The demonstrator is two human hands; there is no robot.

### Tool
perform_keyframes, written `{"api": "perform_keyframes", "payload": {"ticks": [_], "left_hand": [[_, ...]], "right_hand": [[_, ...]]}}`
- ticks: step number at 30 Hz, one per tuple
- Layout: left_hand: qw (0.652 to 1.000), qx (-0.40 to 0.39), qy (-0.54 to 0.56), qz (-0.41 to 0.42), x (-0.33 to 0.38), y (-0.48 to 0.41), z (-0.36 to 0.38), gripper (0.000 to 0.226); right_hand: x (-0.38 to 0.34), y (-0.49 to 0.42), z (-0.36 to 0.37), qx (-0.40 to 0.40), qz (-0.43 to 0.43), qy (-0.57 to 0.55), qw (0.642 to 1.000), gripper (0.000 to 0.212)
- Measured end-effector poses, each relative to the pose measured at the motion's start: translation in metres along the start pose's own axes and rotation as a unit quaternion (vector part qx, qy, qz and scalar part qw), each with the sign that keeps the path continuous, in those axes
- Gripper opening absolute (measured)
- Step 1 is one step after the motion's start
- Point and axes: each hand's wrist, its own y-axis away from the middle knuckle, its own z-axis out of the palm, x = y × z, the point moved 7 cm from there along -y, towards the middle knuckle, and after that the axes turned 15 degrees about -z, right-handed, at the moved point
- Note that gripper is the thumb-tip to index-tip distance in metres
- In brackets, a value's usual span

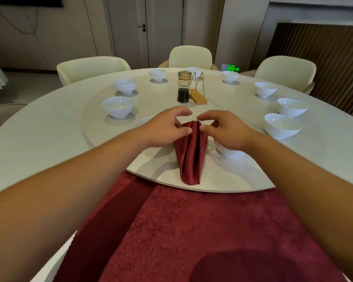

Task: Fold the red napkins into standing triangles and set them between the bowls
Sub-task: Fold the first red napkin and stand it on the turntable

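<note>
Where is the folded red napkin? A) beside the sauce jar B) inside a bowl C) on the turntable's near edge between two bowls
C: the folded red napkin sits on the turntable rim between left bowl and right bowl, left hand and right hand pinching its top.

A folded red napkin (192, 153) stands as a tall, narrow, pleated peak near the front rim of the turntable (243, 176). Its tip is gripped between the left hand (167, 129) and the right hand (226, 131). It sits between two white bowls, one (143, 121) mostly hidden behind the left hand, the other (228, 152) under the right. More white bowls (117, 106) stand upright, spaced around the turntable's edge. Unfolded red napkins (192, 231) lie flat and overlapping at the table's near edge.
</note>
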Motion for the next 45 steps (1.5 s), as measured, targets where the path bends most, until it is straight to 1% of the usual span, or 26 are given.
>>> {"api": "perform_keyframes", "payload": {"ticks": [3,6,9,11,13,15,17,18,20,22,24,25,28,29,30,32,35,37,40,43,45], "left_hand": [[0.999,-0.033,0.017,0.01,0.0,-0.014,0.003,0.038],[0.999,-0.025,-0.007,0.022,-0.001,-0.021,0.005,0.028],[0.999,-0.005,-0.015,0.032,0.0,-0.023,0.004,0.025],[0.999,0.004,-0.005,0.034,0.001,-0.023,0.005,0.024],[0.999,0.01,0.009,0.031,0.002,-0.021,0.007,0.024],[0.999,0.025,0.012,0.022,0.001,-0.016,0.008,0.027],[0.998,0.058,0.005,0.011,-0.003,-0.006,0.01,0.035],[0.997,0.08,0.003,0.008,-0.006,0.002,0.011,0.037],[0.993,0.115,0.0,0.001,-0.014,0.026,0.017,0.039],[0.993,0.118,-0.023,-0.01,-0.023,0.056,0.029,0.041],[0.991,0.11,-0.078,-0.002,-0.031,0.086,0.045,0.037],[0.989,0.098,-0.115,-0.006,-0.034,0.098,0.055,0.04],[0.974,0.036,-0.218,-0.049,-0.047,0.122,0.088,0.072],[0.97,0.029,-0.235,-0.056,-0.049,0.125,0.096,0.077],[0.969,0.026,-0.24,-0.056,-0.049,0.126,0.1,0.076],[0.969,0.024,-0.24,-0.046,-0.046,0.127,0.106,0.071],[0.967,0.022,-0.252,-0.029,-0.047,0.127,0.108,0.068],[0.965,0.023,-0.259,-0.021,-0.048,0.127,0.11,0.069],[0.965,0.03,-0.26,-0.014,-0.047,0.126,0.11,0.072],[0.968,0.027,-0.249,-0.004,-0.048,0.127,0.11,0.074],[0.975,0.027,-0.222,0.004,-0.052,0.128,0.108,0.075]], "right_hand": [[-0.001,-0.01,-0.002,-0.003,-0.025,-0.019,0.999,0.022],[0.004,-0.014,-0.002,0.008,-0.03,-0.022,0.999,0.011],[0.008,-0.013,-0.002,0.022,-0.026,-0.019,0.999,0.005],[0.01,-0.013,-0.002,0.037,-0.021,-0.012,0.999,0.004],[0.012,-0.013,-0.002,0.046,-0.014,-0.007,0.999,0.009],[0.013,-0.009,-0.001,0.055,-0.002,-0.009,0.998,0.017],[0.01,-0.001,-0.002,0.079,0.009,-0.005,0.997,0.026],[0.007,0.007,-0.004,0.097,0.009,0.0,0.995,0.026],[-0.005,0.029,-0.002,0.129,-0.003,0.012,0.992,0.017],[-0.016,0.057,0.011,0.14,-0.018,0.025,0.99,0.012],[-0.025,0.087,0.032,0.119,-0.022,0.045,0.992,0.02],[-0.029,0.099,0.046,0.096,-0.025,0.065,0.993,0.027],[-0.037,0.121,0.081,0.019,-0.012,0.115,0.993,0.055],[-0.038,0.125,0.091,-0.006,-0.003,0.117,0.993,0.065],[-0.038,0.127,0.1,-0.03,0.002,0.117,0.993,0.07],[-0.038,0.128,0.111,-0.065,0.002,0.119,0.991,0.069],[-0.036,0.13,0.117,-0.086,-0.001,0.123,0.989,0.069],[-0.036,0.13,0.116,-0.086,-0.007,0.14,0.986,0.073],[-0.037,0.127,0.111,-0.067,-0.019,0.165,0.984,0.069],[-0.036,0.126,0.108,-0.058,-0.026,0.158,0.985,0.066],[-0.034,0.127,0.107,-0.06,-0.027,0.142,0.988,0.067]]}}
